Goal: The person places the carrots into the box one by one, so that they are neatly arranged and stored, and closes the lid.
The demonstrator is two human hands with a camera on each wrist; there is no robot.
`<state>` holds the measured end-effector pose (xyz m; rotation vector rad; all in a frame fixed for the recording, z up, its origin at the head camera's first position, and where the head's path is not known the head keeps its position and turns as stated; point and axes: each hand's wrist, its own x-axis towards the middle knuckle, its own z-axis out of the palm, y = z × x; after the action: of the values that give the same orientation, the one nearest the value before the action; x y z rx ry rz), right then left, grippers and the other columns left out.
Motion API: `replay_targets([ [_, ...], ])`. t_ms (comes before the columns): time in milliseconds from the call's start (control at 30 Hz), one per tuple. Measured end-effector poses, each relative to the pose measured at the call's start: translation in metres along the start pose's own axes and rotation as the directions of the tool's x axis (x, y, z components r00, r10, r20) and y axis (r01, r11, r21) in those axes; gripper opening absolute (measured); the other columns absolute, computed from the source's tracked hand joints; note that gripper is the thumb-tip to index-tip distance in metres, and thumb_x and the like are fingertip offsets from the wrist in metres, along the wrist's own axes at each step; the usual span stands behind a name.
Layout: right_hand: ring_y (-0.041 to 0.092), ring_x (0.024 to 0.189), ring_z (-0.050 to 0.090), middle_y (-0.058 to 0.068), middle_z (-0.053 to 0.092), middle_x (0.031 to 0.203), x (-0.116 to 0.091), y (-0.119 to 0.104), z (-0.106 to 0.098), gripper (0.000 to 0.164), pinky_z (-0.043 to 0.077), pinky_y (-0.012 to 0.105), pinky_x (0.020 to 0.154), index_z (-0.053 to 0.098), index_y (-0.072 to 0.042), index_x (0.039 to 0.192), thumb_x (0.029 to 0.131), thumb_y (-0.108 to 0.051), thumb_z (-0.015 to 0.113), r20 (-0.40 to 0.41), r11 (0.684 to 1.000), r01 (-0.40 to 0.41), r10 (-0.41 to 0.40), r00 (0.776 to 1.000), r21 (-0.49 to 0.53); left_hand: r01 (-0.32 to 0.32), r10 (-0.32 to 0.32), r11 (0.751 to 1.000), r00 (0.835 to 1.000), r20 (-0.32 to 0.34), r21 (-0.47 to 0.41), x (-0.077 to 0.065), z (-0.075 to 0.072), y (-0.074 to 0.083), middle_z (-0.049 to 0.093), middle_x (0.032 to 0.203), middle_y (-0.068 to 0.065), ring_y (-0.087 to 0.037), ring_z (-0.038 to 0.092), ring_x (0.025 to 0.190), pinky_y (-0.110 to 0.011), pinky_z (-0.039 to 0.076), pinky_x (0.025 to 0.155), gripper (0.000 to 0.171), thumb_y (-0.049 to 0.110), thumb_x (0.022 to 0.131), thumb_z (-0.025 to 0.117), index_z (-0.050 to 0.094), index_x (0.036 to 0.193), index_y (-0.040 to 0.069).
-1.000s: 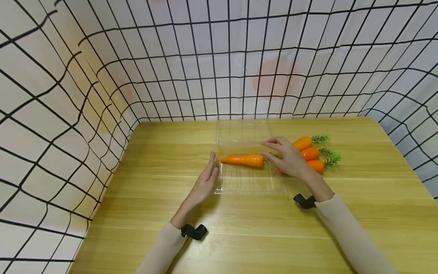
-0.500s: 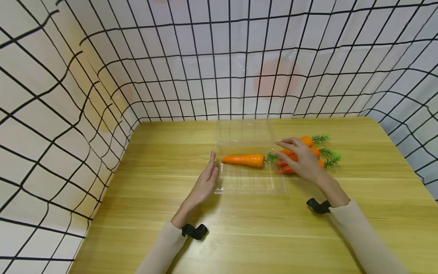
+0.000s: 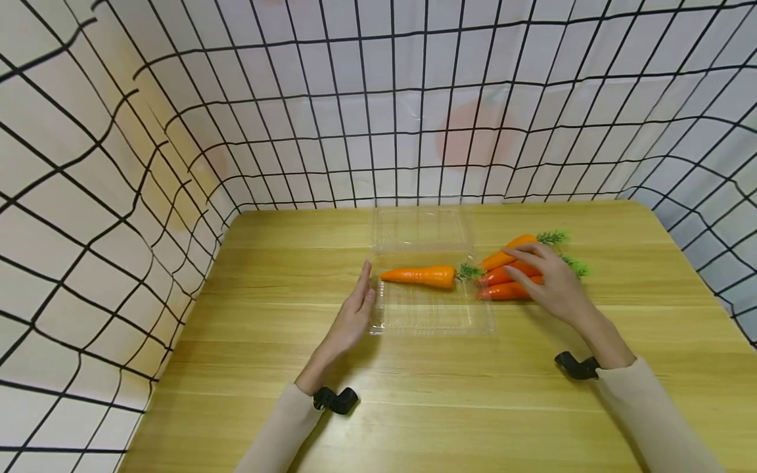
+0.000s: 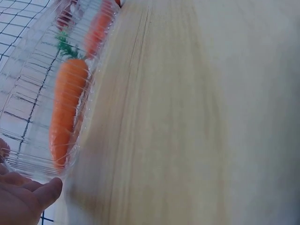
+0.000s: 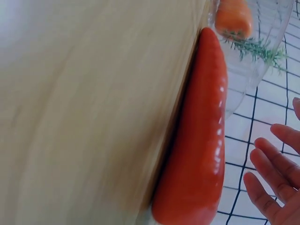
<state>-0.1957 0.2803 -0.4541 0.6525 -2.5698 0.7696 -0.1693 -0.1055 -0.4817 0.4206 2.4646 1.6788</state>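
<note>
A clear plastic clamshell box [image 3: 426,314] lies opened out on the table, its lid [image 3: 421,228] folded back toward the mesh. Inside the box lies one orange carrot [image 3: 420,276], tip to the left, with its green top over the right edge. My left hand [image 3: 353,315] rests with straight fingers along the box's left side; in the left wrist view its thumb [image 4: 49,192] is at the box's end. My right hand [image 3: 552,279] hovers over three carrots right of the box, fingers spread and holding nothing. A red-orange carrot [image 5: 197,136] fills the middle of the right wrist view.
Black wire mesh [image 3: 396,138] over a white sheet surrounds the back and sides of the wooden table [image 3: 414,407]. The tips of the loose carrots reach the box's right edge. Black wrist cameras [image 3: 336,399] sit on both wrists.
My right hand has moved right, from the green top of the carrot in the box to above the loose carrots. My left hand and the box have stayed in place.
</note>
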Motion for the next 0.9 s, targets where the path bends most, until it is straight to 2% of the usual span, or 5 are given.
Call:
replay_targets([
  [133, 0.042, 0.114, 0.059, 0.022, 0.064, 0.123, -0.006, 0.004, -0.004, 0.037, 0.049, 0.058, 0.090, 0.070, 0.001, 0.129, 0.093, -0.005, 0.075, 0.013, 0.998, -0.051, 0.050, 0.999, 0.027, 0.002, -0.002, 1.000, 1.000, -0.003, -0.003, -0.001, 0.000, 0.002, 0.006, 0.175, -0.011, -0.035, 0.017, 0.160, -0.054, 0.014, 0.131, 0.060, 0.014, 0.114, 0.030, 0.002, 0.167, 0.009],
  [233, 0.042, 0.116, 0.057, 0.022, 0.062, 0.126, -0.012, 0.008, -0.006, 0.036, 0.048, 0.061, 0.092, 0.070, 0.001, 0.129, 0.094, -0.007, 0.074, 0.024, 0.996, -0.085, 0.084, 0.996, 0.039, -0.002, 0.002, 1.000, 1.000, -0.002, -0.005, -0.001, 0.000, 0.002, 0.005, 0.175, -0.011, -0.036, 0.017, 0.160, -0.055, 0.014, 0.131, 0.060, 0.013, 0.114, 0.030, 0.001, 0.167, 0.008],
  [500, 0.037, 0.114, 0.059, 0.018, 0.065, 0.126, -0.025, 0.018, -0.014, 0.037, 0.045, 0.046, 0.089, 0.070, 0.000, 0.129, 0.094, -0.009, 0.076, -0.003, 0.997, -0.076, 0.076, 0.997, 0.013, -0.010, 0.010, 1.000, 1.000, -0.003, 0.002, 0.000, 0.000, 0.001, 0.004, 0.175, -0.012, -0.036, 0.016, 0.160, -0.055, 0.014, 0.130, 0.060, 0.012, 0.114, 0.029, 0.001, 0.167, 0.008],
  [800, 0.042, 0.120, 0.054, 0.021, 0.065, 0.125, -0.034, 0.028, -0.022, 0.038, 0.043, 0.050, 0.095, 0.072, 0.001, 0.125, 0.089, -0.009, 0.080, -0.019, 0.996, -0.087, 0.087, 0.996, 0.023, -0.009, 0.009, 1.000, 1.000, 0.003, -0.002, 0.000, 0.000, 0.000, 0.003, 0.176, -0.011, -0.035, 0.015, 0.160, -0.055, 0.013, 0.131, 0.060, 0.013, 0.114, 0.029, 0.000, 0.167, 0.009],
  [900, 0.042, 0.120, 0.054, 0.020, 0.065, 0.124, -0.036, 0.029, -0.022, 0.039, 0.043, 0.055, 0.092, 0.072, 0.001, 0.124, 0.088, -0.009, 0.081, -0.008, 0.996, -0.088, 0.088, 0.996, 0.017, -0.012, 0.012, 1.000, 1.000, 0.006, -0.008, 0.000, 0.000, 0.000, 0.003, 0.176, -0.011, -0.035, 0.014, 0.161, -0.055, 0.012, 0.131, 0.060, 0.012, 0.114, 0.029, 0.000, 0.167, 0.009],
])
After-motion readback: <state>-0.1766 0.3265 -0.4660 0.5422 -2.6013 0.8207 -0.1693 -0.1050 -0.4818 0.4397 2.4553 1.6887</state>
